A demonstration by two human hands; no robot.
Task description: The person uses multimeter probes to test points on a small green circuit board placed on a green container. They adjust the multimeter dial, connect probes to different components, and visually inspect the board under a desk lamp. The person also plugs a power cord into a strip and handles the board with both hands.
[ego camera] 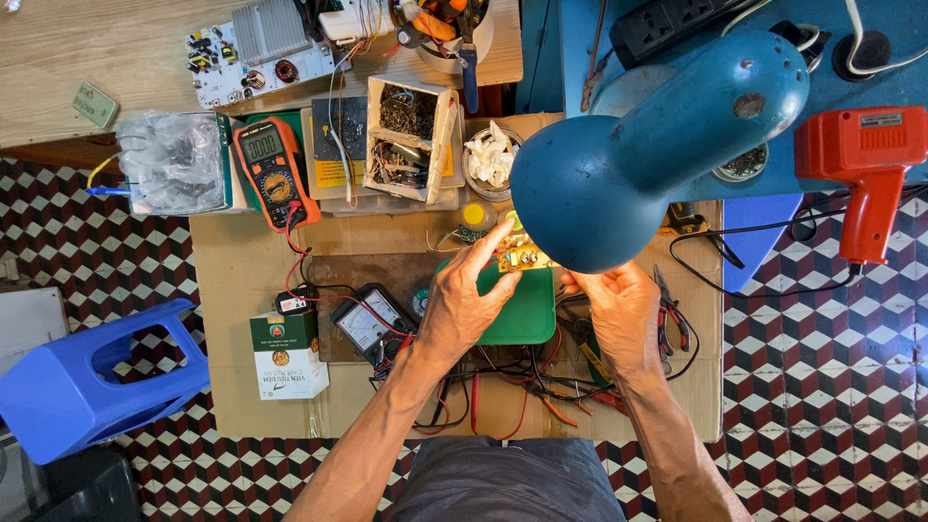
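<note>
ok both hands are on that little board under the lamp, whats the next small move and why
Probably draw the small circuit board a little toward the body. The left hand and right hand hold it over the green tray, but the blue lamp shade hides its right part from the head view.

Small yellowish circuit board with brass-coloured components (523,255), held up just above green rectangular plastic tray (527,309) on the bench. Roughly level, far edge hidden under blue lamp shade. Left hand (464,300) fingers pinch its left end, right hand (619,309) fingers at its right end. Fine detail too small to tell.
</note>
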